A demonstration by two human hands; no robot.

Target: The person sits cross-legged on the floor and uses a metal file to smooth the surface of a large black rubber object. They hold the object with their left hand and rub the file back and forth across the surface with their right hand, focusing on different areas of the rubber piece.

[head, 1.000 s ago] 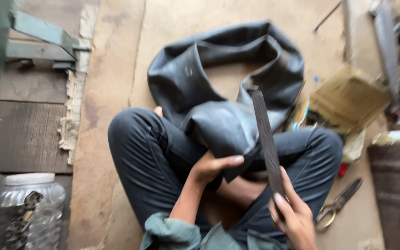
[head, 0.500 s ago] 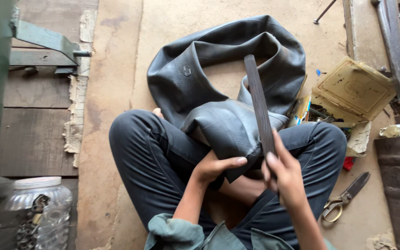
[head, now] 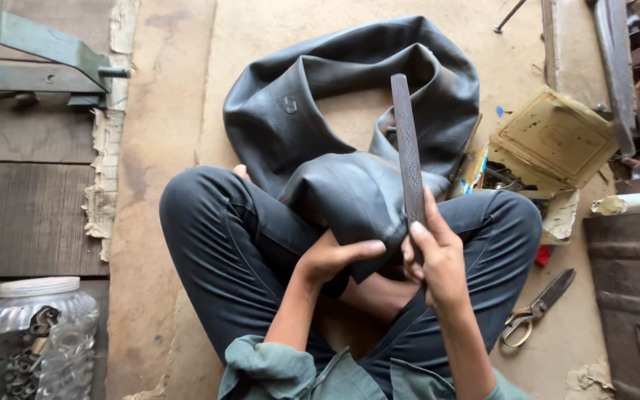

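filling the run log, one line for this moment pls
left hand: pressing inner tube on lap | right hand: grip on flat rasp, tip up over tube | scissors: floor, right | plastic jar: floor, left

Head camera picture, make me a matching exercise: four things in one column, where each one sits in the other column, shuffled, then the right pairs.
Things:
1. rubber inner tube
2. flat file
3. scissors
4. clear plastic jar

Places:
A. bottom left corner, beside the wooden boards
B. on the floor by the person's right knee
C. gripped upright in the right hand
D. draped over the lap, pressed by the left hand

Pairs: 1-D, 2-C, 3-B, 4-A
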